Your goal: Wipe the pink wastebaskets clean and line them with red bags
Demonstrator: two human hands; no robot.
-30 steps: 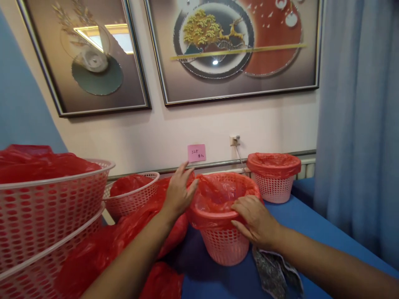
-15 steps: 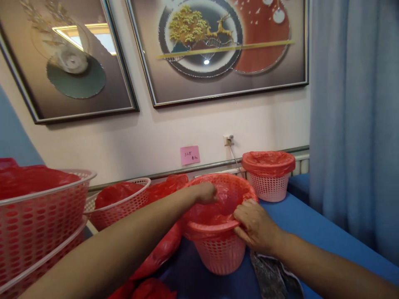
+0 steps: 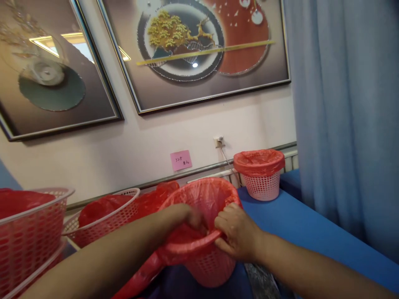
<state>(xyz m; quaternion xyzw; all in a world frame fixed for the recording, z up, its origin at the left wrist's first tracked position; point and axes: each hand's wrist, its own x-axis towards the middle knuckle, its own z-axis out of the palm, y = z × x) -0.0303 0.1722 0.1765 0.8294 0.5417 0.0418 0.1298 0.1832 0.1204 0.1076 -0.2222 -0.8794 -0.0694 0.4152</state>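
A pink perforated plastic basket stands on the blue surface, tilted towards me. A red plastic bag lines it, folded outward over the rim. My right hand grips the bag-covered rim on the near right side, fingers wrapped over the edge. My left hand reaches inside the basket near the front inner wall; its fingers are bent downward and blurred, so whether they pinch the bag is unclear.
Another lined basket stands at the back right. Wide pink baskets holding red bags are stacked at the left, with a further basket behind. A dark grey cloth lies below my right hand. A blue curtain hangs at right.
My left hand has moved from above the basket down to its front inner wall. The basket is tipped further towards me, and my right hand still grips the rim. The view has shifted right.
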